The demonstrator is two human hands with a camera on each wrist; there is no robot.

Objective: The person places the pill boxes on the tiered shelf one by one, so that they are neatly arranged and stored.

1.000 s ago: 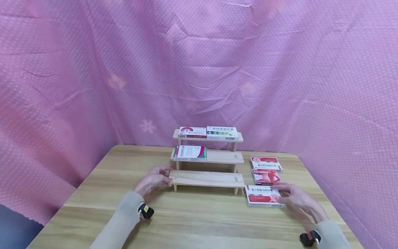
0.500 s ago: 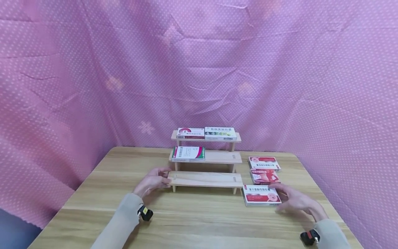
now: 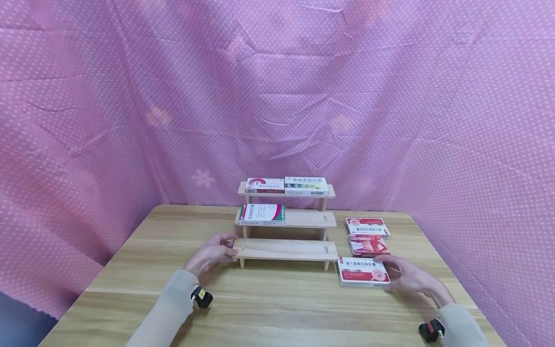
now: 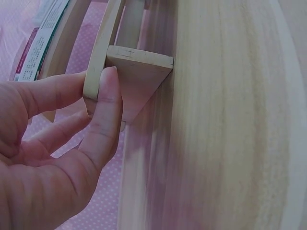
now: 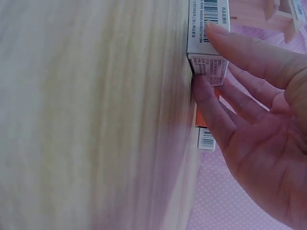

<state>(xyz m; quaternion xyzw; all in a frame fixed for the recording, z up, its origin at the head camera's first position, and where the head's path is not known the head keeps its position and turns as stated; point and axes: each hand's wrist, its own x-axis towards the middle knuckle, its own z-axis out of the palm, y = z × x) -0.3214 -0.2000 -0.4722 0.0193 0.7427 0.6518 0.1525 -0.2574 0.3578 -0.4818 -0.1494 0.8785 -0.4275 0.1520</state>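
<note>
My left hand [image 3: 212,253] pinches the left end of the lowest shelf [image 3: 286,249] on a three-step wooden display stand; in the left wrist view, thumb and fingers [image 4: 108,88] close round the board's end. To the stand's right, my right hand [image 3: 409,275] grips the right end of a white and red medicine box [image 3: 362,271] lying on the table. The right wrist view has the thumb [image 5: 218,29] on the box's barcoded side and another fingertip at its end face; other fingers go behind it, partly hidden.
Behind the held box lie a red medicine box [image 3: 368,245] and another white and red one [image 3: 367,227]. Two boxes, one maroon and white [image 3: 265,185], one green and white [image 3: 306,185], sit on the top shelf. A green and magenta box [image 3: 262,213] occupies the middle shelf's left.
My right thumb has slid from over the box's right end to its near right corner. The left hand keeps its hold on the shelf. The whole head view has shifted slightly.
</note>
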